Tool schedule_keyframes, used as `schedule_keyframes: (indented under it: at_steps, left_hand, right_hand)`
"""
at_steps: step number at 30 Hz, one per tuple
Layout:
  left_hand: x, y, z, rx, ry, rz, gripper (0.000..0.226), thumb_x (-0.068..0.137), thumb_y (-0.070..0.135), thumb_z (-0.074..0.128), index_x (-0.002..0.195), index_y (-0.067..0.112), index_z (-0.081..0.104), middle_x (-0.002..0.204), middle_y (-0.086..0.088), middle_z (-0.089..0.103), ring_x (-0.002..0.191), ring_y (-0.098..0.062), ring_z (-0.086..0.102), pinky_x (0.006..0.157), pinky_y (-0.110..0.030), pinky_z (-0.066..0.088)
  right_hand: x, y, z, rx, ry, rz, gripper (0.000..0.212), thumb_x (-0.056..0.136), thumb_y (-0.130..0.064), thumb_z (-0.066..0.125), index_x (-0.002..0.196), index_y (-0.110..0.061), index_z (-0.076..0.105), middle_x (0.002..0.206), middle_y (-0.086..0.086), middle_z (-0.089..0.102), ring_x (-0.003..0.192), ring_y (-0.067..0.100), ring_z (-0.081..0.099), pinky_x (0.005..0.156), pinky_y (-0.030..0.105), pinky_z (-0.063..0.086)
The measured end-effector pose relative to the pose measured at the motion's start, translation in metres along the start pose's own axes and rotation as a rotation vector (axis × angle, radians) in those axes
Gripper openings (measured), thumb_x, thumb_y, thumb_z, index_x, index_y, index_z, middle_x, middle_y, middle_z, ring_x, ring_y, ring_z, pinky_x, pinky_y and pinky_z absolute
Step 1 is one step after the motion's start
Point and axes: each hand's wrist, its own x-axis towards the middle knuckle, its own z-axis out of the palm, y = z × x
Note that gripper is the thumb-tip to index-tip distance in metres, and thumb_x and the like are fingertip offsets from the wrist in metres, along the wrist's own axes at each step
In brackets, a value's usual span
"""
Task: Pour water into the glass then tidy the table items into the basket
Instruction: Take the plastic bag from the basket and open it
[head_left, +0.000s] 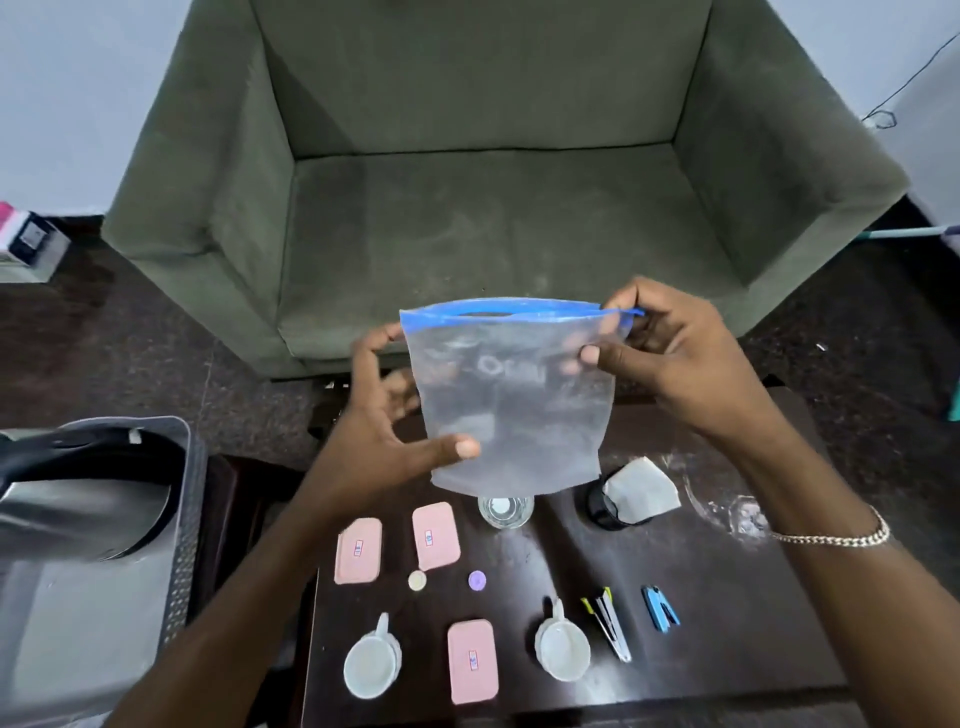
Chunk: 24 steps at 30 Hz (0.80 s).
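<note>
Zip bag (511, 395) pinched both sides: left hand (395, 415), right hand (685, 358). Risk — slack grip, bag drops onto glass (505, 511), water spills across tabletop (717, 613).

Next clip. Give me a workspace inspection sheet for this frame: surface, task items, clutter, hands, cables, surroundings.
Surface: dark wooden table, whitish ring smudge near its right edge.
Task items: glass upright under the bag; grey basket left of the table; three pink cases, two white cups, two small discs, two clips lying on the table.
Clutter: black jar with folded paper on it.
Hands: left hand and right hand hold a clear zip bag by its upper corners above the table.
Cables: thin wire on the wall, upper right.
Surroundings: green armchair; boxes on the floor, left.
</note>
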Motion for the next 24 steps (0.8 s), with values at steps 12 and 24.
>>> schedule_keyframes:
  at_steps: [12,24]
  left_hand:
    - [0.028,-0.027,0.012,-0.194,0.220,0.021,0.079,0.074,0.008,0.093,0.135,0.025,0.045,0.126,0.005,0.073,0.113,-0.020,0.074,0.088,-0.038,0.062]
    - [0.023,-0.035,-0.002,0.084,0.213,-0.004,0.057,0.078,0.002,0.087,0.121,0.034,0.067,0.112,-0.005,0.076,0.096,-0.022,0.076,0.095,-0.034,0.061]
  right_hand:
    - [-0.019,0.068,0.030,0.007,0.195,0.079,0.093,0.087,-0.017,0.083,0.155,-0.050,0.029,0.104,0.010,0.076,0.098,0.032,0.073,0.094,0.044,0.058]
    - [-0.021,0.077,0.025,-0.106,0.347,0.148,0.043,0.083,0.004,0.078,0.119,-0.020,0.075,0.092,-0.009,0.075,0.082,0.005,0.063,0.080,0.019,0.054]
